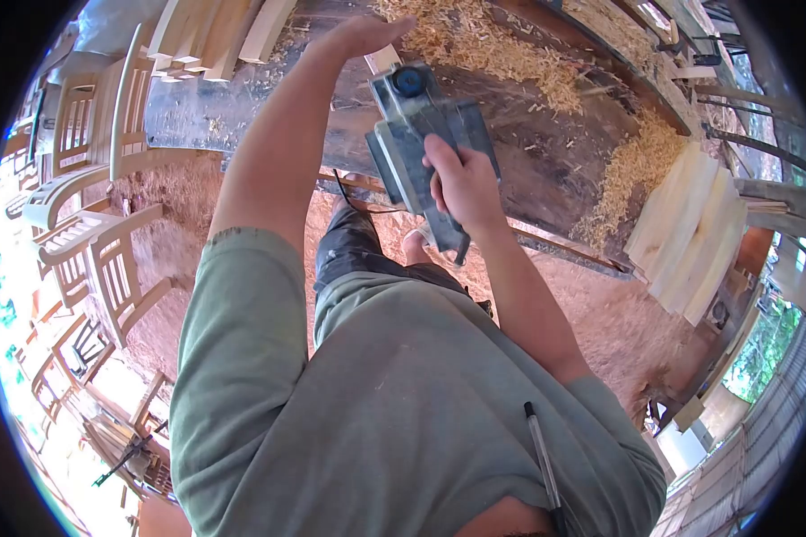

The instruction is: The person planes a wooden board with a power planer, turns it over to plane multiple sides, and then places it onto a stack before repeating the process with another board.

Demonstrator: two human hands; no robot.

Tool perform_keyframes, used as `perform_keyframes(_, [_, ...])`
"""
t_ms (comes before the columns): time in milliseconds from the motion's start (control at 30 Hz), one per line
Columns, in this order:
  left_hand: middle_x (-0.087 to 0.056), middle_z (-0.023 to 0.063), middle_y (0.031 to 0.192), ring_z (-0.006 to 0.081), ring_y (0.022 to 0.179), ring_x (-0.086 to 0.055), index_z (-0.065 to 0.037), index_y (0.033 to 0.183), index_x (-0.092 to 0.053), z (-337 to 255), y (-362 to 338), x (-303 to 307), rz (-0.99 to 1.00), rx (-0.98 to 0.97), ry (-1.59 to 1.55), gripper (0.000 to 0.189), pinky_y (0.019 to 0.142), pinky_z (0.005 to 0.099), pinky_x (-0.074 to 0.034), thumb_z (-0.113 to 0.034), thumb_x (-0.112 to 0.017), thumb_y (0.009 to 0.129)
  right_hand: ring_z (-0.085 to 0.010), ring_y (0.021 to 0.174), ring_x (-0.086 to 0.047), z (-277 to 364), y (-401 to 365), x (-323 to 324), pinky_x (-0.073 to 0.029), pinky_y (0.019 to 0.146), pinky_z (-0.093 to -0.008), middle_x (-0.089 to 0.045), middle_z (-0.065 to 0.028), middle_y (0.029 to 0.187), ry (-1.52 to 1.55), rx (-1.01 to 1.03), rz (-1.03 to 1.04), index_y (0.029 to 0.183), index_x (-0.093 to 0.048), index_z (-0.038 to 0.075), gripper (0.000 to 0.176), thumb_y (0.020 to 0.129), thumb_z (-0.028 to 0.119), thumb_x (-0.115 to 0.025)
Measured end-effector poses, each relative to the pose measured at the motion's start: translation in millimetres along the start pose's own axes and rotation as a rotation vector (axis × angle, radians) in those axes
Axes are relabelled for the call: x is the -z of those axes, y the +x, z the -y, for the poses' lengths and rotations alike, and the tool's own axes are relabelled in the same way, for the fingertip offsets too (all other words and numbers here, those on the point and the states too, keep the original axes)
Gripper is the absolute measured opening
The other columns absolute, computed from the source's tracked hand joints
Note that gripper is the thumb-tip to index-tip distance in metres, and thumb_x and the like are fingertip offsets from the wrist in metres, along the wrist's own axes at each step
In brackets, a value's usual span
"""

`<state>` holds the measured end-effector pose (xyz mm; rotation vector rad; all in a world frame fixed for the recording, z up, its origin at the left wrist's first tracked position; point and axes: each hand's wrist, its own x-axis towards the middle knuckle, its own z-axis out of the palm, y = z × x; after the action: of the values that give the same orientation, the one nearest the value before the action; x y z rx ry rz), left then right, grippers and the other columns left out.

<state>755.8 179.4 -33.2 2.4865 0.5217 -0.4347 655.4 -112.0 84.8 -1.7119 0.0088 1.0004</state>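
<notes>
My right hand (467, 183) is wrapped round the handle of a dark electric planer (421, 134), its thumb along the top. The planer has a round black knob at its far end and overlaps the near side of the workbench in this view. A pale wooden piece (383, 59) shows just beyond that knob. Over the far end of this piece, my left hand (367, 38) reaches out with its fingers stretched to the right. The underside of that hand is hidden.
Wood shavings (501, 54) cover much of the dark workbench (546, 152). Pale boards (690, 233) lie at its right end, and wooden lengths (210, 36) are stacked at the far left. Wooden chairs (107, 259) stand to the left. A thin black cord (345, 192) hangs near my legs.
</notes>
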Motion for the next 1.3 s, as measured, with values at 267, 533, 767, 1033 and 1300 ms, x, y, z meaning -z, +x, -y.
perform_keyframes(267, [-0.062,0.0206,0.132,0.0217,0.121,-0.059,-0.01,0.13,-0.066,27,0,7,-0.093,0.106,-0.22,0.088,0.109,0.0344,-0.039,-0.078,-0.024,0.094,-0.0126,0.042,-0.051,39,53,-15,-0.038,0.04,-0.029,-0.054,-0.0047,0.054,0.003,0.048,0.007,0.073,-0.064,-0.002,0.059,0.086,0.055,-0.067])
perform_keyframes(533, [-0.059,0.0096,0.063,0.0199,0.058,-0.058,-0.003,0.077,-0.064,-54,-219,-39,-0.884,-0.033,-0.706,0.019,0.055,0.0353,-0.045,-0.014,-0.065,0.092,-0.0124,0.038,-0.046,40,58,-18,-0.034,0.037,-0.0274,-0.054,-0.0041,0.054,0.008,0.078,0.021,0.08,-0.061,0.0,0.055,0.089,0.054,-0.066])
perform_keyframes(767, [-0.05,0.0355,0.132,0.0489,0.121,-0.052,0.006,0.126,-0.054,-148,-294,-154,0.187,-0.479,-0.346,0.055,0.099,0.0522,-0.046,-0.027,-0.067,0.084,-0.0125,0.038,-0.047,46,61,-21,-0.035,0.036,-0.0277,-0.054,-0.0045,0.054,-0.001,0.09,0.063,0.078,-0.06,0.001,0.054,0.09,0.053,-0.065])
perform_keyframes(1033, [-0.019,0.043,0.153,0.0518,0.142,-0.03,0.01,0.148,-0.031,-163,-258,-137,0.684,-0.29,-0.136,0.088,0.115,0.0517,-0.033,-0.042,-0.064,0.084,-0.0121,0.038,-0.047,58,74,-28,-0.034,0.037,-0.0272,-0.054,-0.0036,0.053,-0.031,0.044,-0.002,0.075,-0.06,0.001,0.053,0.09,0.051,-0.066])
perform_keyframes(1300, [-0.014,0.043,0.154,0.051,0.144,-0.027,0.01,0.135,-0.054,-166,-253,-128,0.705,-0.335,0.06,0.083,0.116,0.0503,-0.032,-0.047,-0.071,0.078,-0.0149,0.042,-0.054,83,119,-49,-0.043,0.042,-0.0303,-0.057,-0.0057,0.054,-0.042,0.12,-0.019,0.063,-0.059,0.001,0.06,0.086,0.055,-0.068])
